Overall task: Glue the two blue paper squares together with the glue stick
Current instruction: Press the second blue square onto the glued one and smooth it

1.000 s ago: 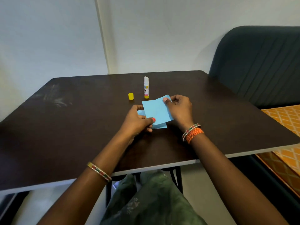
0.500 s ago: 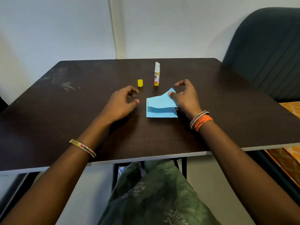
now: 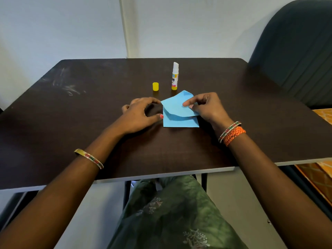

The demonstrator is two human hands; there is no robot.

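One blue paper square (image 3: 179,122) lies flat on the dark table (image 3: 71,123). A second blue square (image 3: 175,106) is tilted above it, pinched at its right edge by my right hand (image 3: 206,108). My left hand (image 3: 142,114) rests on the table just left of the papers, fingers curved and apart, its thumb tip touching the lower square's left edge. The uncapped glue stick (image 3: 174,76) stands upright behind the papers. Its yellow cap (image 3: 155,86) stands to its left.
A dark upholstered chair (image 3: 296,51) stands at the table's right rear. An orange patterned cushion (image 3: 321,173) lies low at the right. My green-clad lap (image 3: 172,212) is under the table's front edge. A pale wall rises behind.
My left hand let go of the upper square and settled on the table beside the lower one. The upper square, held by my right hand, came down over the lower square.
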